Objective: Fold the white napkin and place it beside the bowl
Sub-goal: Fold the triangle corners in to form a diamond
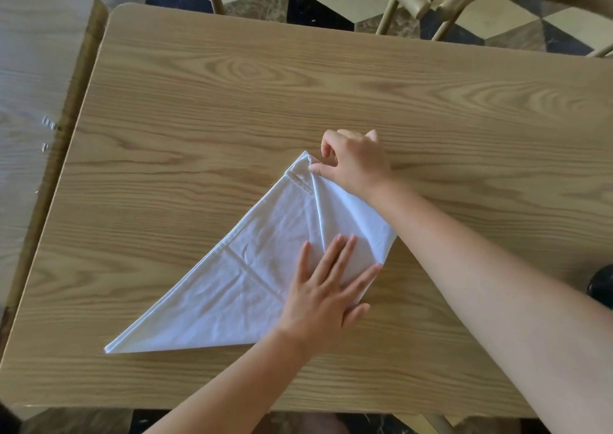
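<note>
The white napkin point(258, 277) lies mid-table point(199, 108) as a triangle, folding under way. The left hand point(328, 294) presses flat and open on its near right part; the right hand point(355, 161) pinches the far corner. No bowl is visible. Next, I'd judge, that corner needs aligning and creasing.

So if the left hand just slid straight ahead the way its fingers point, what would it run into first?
Probably the raised fold of the white napkin just beyond the left hand's fingertips, then the right forearm; depth is hard to judge.
</note>
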`<state>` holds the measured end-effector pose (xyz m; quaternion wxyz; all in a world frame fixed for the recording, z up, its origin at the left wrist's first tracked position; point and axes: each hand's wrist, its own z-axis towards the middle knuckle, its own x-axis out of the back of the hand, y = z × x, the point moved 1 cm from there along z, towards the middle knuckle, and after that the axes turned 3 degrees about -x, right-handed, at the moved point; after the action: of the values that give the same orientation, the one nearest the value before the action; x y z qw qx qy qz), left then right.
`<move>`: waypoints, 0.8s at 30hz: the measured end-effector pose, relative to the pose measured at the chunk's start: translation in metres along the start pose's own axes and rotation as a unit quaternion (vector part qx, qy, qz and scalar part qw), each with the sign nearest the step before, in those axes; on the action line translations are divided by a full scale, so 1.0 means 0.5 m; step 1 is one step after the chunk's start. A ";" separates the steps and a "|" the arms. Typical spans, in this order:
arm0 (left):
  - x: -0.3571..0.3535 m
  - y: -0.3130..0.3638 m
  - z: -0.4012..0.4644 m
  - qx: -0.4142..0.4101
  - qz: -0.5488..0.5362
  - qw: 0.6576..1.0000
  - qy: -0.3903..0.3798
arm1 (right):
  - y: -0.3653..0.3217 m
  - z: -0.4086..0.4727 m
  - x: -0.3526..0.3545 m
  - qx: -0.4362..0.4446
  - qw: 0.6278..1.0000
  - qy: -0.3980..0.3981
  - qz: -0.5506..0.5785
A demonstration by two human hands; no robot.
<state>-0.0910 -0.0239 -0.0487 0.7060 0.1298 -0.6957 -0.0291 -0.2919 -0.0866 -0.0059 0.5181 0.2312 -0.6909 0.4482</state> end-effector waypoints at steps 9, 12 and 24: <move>0.071 -0.124 0.122 0.164 -0.036 0.978 0.121 | 0.010 -0.240 -0.019 -0.031 0.985 0.152 -0.082; 0.048 -0.161 0.173 0.113 0.000 0.991 0.071 | -0.007 -0.251 -0.077 -0.061 0.990 0.074 -0.105; 0.041 -0.168 0.176 0.134 0.014 0.991 0.026 | 0.089 -0.329 -0.066 -0.170 0.980 0.027 -0.105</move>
<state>-0.1659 -0.1221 -0.0479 0.7007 0.2139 -0.6762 0.0773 -0.2312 0.0717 -0.0431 0.6122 0.1992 -0.7146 0.2735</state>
